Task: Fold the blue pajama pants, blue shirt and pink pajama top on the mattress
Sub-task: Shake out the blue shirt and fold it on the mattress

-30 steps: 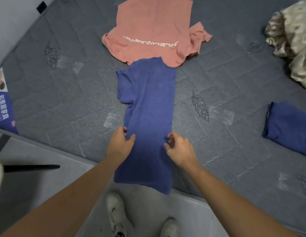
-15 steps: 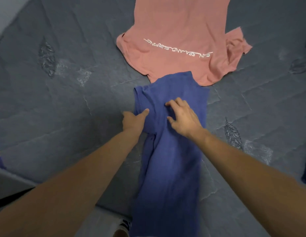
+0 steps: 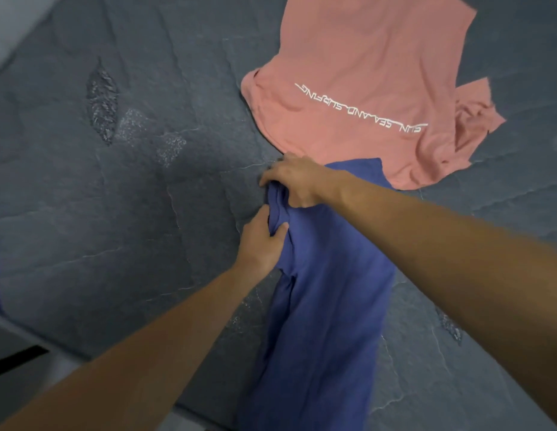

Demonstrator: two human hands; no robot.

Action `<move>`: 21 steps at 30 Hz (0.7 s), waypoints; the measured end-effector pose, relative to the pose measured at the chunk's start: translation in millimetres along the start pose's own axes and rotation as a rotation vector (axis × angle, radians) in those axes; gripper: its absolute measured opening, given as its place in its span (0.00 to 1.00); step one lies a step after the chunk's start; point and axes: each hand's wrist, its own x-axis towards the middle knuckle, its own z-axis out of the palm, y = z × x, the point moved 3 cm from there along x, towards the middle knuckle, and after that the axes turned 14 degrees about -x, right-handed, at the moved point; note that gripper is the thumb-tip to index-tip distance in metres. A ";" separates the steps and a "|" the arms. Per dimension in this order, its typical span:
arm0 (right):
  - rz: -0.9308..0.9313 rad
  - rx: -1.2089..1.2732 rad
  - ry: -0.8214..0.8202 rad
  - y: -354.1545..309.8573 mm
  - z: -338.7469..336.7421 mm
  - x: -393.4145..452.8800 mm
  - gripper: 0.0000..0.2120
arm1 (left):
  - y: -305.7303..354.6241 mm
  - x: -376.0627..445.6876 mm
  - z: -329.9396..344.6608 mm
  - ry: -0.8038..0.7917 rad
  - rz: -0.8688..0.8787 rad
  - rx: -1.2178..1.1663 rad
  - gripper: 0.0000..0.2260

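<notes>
Both hands grip the blue shirt (image 3: pixel 327 290) at its left sleeve edge, left hand (image 3: pixel 261 244) pinching below, right hand (image 3: pixel 297 181) clutching above, we reckon to tuck the sleeve inward. Shirt lies lengthwise on the mattress (image 3: pixel 146 213), its far end touching the unfolded pink pajama top (image 3: pixel 358 73) beyond

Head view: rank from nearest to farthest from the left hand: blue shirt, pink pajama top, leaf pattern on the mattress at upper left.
1. Blue shirt: gripped at its left sleeve edge by the left hand.
2. Pink pajama top: beyond and to the right, its hem lying past the shirt's far end.
3. Leaf pattern: far off to the upper left on the mattress.
</notes>
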 end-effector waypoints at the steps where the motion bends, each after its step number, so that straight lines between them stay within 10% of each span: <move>1: -0.006 0.003 -0.007 0.8 -3.9 2.7 0.24 | -0.2 -2.9 -2.4 0.012 0.014 -0.003 0.10; 14: -0.063 -0.014 0.566 21.4 2.7 -88.0 0.15 | 40.0 -59.8 6.0 0.058 0.373 0.318 0.07; 21: 0.104 -0.210 0.447 35.3 77.2 -132.4 0.13 | 9.5 -88.7 63.7 -0.196 0.406 0.644 0.08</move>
